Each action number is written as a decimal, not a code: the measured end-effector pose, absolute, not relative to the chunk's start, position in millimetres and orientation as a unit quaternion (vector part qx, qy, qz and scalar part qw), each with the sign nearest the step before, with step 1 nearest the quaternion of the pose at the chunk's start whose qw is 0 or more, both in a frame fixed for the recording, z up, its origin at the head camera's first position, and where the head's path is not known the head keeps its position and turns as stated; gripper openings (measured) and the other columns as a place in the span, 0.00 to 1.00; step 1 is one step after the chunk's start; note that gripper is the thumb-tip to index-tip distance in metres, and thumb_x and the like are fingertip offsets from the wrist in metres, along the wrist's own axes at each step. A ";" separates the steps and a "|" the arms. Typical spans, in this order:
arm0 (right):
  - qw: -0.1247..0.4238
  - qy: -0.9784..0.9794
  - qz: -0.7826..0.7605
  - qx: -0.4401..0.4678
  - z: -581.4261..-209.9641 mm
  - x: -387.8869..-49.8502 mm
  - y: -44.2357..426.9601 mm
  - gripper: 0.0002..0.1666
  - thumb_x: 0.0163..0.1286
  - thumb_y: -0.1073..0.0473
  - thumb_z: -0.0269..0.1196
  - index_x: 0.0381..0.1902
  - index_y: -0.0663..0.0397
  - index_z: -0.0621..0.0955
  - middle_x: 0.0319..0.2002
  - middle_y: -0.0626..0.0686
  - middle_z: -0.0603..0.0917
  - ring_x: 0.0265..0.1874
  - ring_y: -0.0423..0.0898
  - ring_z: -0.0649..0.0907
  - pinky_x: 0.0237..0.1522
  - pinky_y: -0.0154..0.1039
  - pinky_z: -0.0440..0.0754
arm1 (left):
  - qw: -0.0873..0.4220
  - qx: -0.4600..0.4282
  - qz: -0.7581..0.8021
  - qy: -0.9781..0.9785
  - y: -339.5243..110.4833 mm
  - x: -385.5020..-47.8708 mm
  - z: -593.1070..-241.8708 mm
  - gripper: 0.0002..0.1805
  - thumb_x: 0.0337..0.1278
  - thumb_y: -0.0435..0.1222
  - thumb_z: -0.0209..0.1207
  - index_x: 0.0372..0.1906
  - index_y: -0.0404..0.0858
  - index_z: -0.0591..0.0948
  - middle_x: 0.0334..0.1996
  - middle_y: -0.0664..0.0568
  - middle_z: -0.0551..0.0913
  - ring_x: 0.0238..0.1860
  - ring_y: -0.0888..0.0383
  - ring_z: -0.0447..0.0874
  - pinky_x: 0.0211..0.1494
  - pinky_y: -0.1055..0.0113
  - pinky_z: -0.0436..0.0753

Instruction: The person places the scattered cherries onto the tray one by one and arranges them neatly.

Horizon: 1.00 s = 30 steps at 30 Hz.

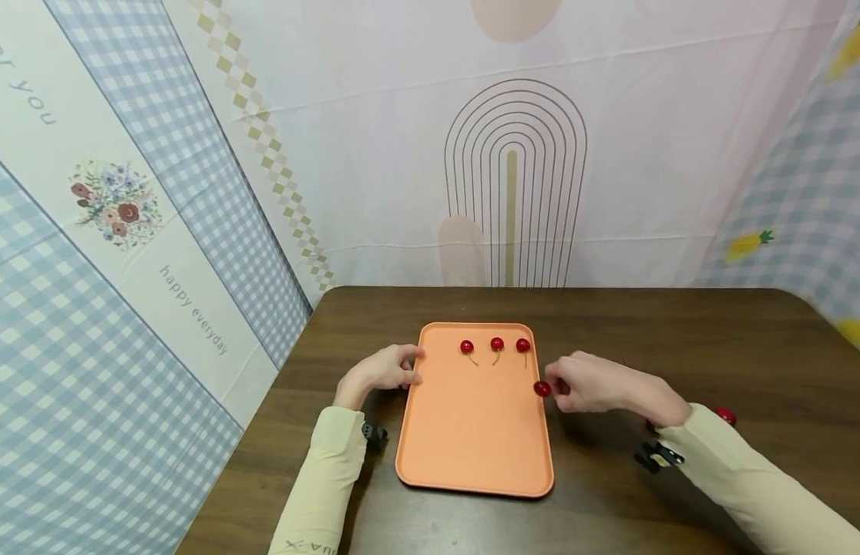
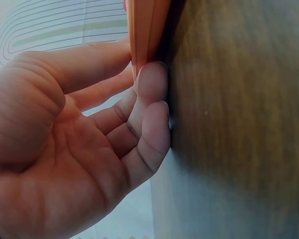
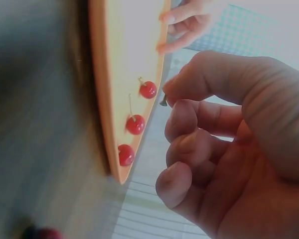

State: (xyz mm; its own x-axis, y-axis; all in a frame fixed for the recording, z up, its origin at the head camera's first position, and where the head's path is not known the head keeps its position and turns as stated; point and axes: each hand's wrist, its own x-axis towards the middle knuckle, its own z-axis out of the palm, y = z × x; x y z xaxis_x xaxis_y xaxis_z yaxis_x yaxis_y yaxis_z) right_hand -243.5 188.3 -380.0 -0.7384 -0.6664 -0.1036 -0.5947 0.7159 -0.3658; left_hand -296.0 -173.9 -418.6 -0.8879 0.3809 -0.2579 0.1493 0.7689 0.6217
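Observation:
An orange tray (image 1: 475, 432) lies on the table with three red cherries in a row along its far end: a left one (image 1: 467, 347), a middle one (image 1: 497, 344) and a right one (image 1: 523, 345). My left hand (image 1: 381, 368) holds the tray's left edge, thumb and fingers at the rim. Just at the right rim, my right hand (image 1: 589, 383) pinches another cherry (image 1: 542, 388) by its stem. In the right wrist view only the stem end (image 3: 163, 101) shows between thumb and forefinger; the fruit is hidden there.
More cherries (image 1: 725, 416) lie on the dark wooden table (image 1: 680, 331) at the right, partly hidden behind my right forearm. Patterned cloth (image 1: 374, 154) hangs along the table's back and sides.

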 end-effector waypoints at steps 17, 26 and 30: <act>0.096 0.906 -0.160 -0.381 -390.2 -298.5 128.6 0.11 0.56 0.69 0.59 0.19 0.49 0.75 0.19 0.42 0.71 0.20 0.36 0.68 0.26 0.30 0.65 | 0.187 0.148 0.304 0.922 -173.9 -294.9 -419.4 0.28 0.61 0.35 0.64 0.67 0.40 0.73 0.26 0.50 0.77 0.23 0.59 0.74 0.28 0.69 0.72; 0.102 0.925 -0.128 -0.343 -403.0 -313.5 104.0 0.10 0.55 0.66 0.62 0.18 0.49 0.76 0.18 0.43 0.72 0.20 0.38 0.70 0.26 0.30 0.65 | 0.189 0.146 0.307 0.921 -173.3 -293.9 -418.6 0.29 0.61 0.35 0.64 0.67 0.40 0.72 0.27 0.51 0.76 0.23 0.59 0.73 0.29 0.69 0.72; 0.109 0.933 -0.115 -0.324 -408.4 -319.2 96.0 0.10 0.56 0.64 0.63 0.19 0.48 0.76 0.19 0.43 0.73 0.21 0.39 0.71 0.26 0.31 0.65 | 0.188 0.148 0.305 0.922 -174.3 -295.0 -418.3 0.29 0.61 0.35 0.64 0.67 0.40 0.73 0.27 0.52 0.76 0.24 0.59 0.74 0.29 0.69 0.72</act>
